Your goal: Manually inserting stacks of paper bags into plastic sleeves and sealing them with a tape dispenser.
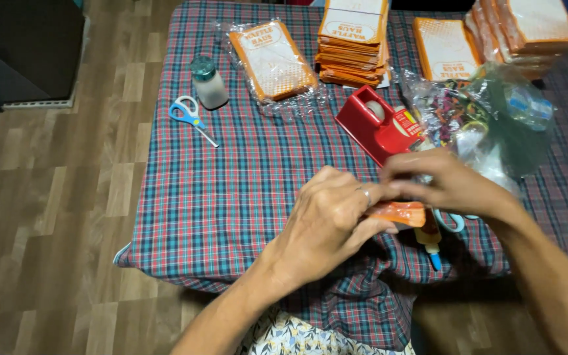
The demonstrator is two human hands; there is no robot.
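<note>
My left hand and right hand meet just below the middle of the frame, both sets of fingers pinched narrow on a small orange packet held over the near edge of the desk, which wears a plaid cloth. Right under the packet I see a glue bottle with a blue tip lying on the cloth, and a pale blue loop beside it that I cannot identify. Just above my right hand sits a red tape dispenser, with a clear bag of mixed bits to its right. Upper middle holds a stack of orange packets, with a wrapped bundle to its left. Upper left lie blue scissors and a small jar, well apart from my hands
</note>
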